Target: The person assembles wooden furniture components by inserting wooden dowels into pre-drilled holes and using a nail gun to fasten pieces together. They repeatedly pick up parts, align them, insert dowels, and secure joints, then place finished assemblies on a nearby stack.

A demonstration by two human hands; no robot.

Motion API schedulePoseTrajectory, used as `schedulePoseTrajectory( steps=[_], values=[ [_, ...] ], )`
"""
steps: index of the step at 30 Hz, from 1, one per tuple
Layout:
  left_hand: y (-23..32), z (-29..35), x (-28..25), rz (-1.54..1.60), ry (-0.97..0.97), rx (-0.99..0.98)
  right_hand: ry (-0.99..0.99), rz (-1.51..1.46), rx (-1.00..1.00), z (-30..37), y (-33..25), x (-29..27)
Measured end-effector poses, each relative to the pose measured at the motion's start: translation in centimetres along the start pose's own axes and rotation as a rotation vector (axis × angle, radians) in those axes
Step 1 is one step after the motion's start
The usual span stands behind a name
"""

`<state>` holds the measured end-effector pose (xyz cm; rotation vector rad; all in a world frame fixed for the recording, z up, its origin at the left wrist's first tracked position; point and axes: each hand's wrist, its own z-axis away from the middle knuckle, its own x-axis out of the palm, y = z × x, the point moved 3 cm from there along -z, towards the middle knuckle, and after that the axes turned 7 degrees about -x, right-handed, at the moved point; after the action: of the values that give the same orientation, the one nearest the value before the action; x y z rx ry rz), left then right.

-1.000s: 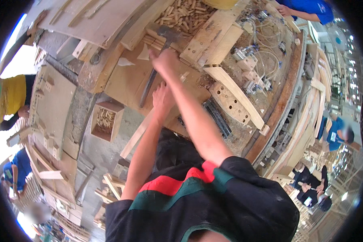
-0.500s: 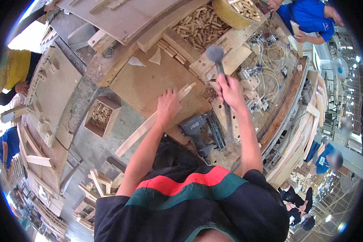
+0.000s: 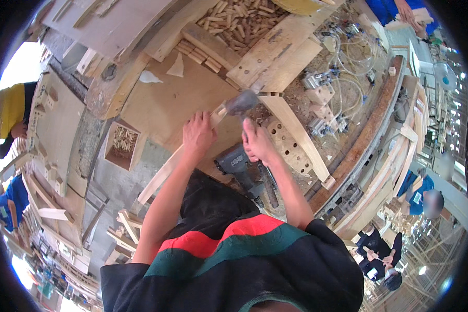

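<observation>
My left hand [image 3: 197,134] presses down on a long pale wooden slat [image 3: 164,174] that lies slantwise across the brown workbench board [image 3: 166,99]. My right hand [image 3: 256,140] grips the handle of a hammer; its dark grey head [image 3: 243,102] is blurred and sits at the far end of the slat, just beyond my left hand. A dark power tool [image 3: 242,166] lies on the bench under my right wrist.
A heap of short wooden dowels [image 3: 239,18] fills a tray at the back. A small open box of dowels [image 3: 122,143] sits left of the slat. A drilled wooden rail [image 3: 296,138], clear hoses and fittings [image 3: 343,83] lie to the right. Other people work around the edges.
The hammer has swung down from above the bench to the end of the slat. My left hand has stayed on the slat.
</observation>
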<state>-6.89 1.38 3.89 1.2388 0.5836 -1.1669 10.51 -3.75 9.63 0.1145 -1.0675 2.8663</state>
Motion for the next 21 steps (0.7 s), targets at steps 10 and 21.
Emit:
schedulePoseTrajectory(
  steps=[10, 21],
  values=[
    [0.2, -0.6, -0.9, -0.009, 0.088, 0.011, 0.179, -0.170, -0.040, 0.3, -4.7, -3.4],
    [0.0, 0.1, -1.2, -0.002, 0.035, -0.003, 0.139, -0.429, -0.260, 1.3, -7.1, -4.4]
  ],
)
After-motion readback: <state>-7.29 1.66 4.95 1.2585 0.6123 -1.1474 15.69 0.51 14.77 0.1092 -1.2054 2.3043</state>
